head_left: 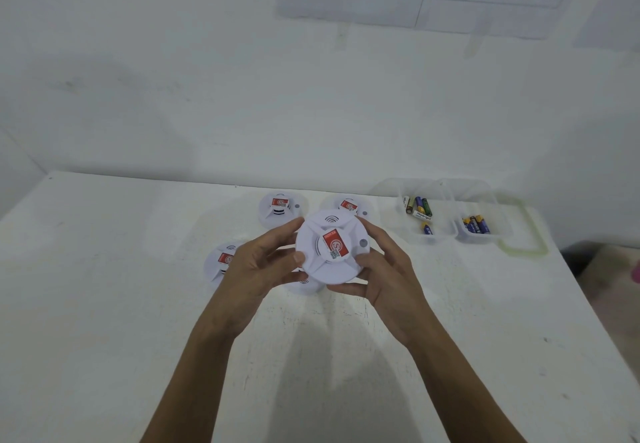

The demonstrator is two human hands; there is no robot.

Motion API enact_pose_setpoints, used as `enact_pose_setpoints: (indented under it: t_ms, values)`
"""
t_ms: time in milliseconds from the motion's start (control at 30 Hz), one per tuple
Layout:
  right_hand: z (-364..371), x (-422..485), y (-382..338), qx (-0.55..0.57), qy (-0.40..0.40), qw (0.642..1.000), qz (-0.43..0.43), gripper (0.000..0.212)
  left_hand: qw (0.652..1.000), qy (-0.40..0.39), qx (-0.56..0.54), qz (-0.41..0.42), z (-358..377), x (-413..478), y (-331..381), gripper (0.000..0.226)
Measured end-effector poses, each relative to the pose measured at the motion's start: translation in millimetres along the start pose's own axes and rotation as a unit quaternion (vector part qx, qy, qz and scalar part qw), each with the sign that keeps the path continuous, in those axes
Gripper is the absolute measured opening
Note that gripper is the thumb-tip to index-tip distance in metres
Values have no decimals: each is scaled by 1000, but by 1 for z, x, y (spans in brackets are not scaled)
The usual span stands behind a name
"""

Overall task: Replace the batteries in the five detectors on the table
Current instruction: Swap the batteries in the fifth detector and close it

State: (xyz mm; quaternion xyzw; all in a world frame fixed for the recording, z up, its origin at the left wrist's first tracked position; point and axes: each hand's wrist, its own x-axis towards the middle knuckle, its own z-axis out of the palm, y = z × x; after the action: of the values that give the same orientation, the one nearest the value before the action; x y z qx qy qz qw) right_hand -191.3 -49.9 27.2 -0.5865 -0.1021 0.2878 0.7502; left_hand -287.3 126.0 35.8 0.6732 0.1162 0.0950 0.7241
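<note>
I hold a round white detector (330,247) with a red label above the table, face towards me. My left hand (258,267) grips its left rim and my right hand (384,269) grips its right rim and underside. Two more detectors lie at the back, one (281,208) left and one (347,204) right, partly behind the held one. Another detector (221,262) lies at the left, half hidden by my left hand. A further detector (304,284) peeks out beneath the held one.
On the white table (104,304), two clear plastic tubs stand at the back right: the left tub (419,214) holds several mixed batteries, the right tub (479,224) holds several blue-and-yellow ones. A green-rimmed clear lid (523,252) lies under them. A white wall with papers rises behind.
</note>
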Motion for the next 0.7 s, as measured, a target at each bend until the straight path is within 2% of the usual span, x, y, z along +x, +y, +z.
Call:
enact_pose_setpoints:
  t_ms: [700]
  values:
    - [5, 1, 2, -17, 17, 1000, -1, 40, 1000, -4, 7, 5, -3, 1, 1, 51]
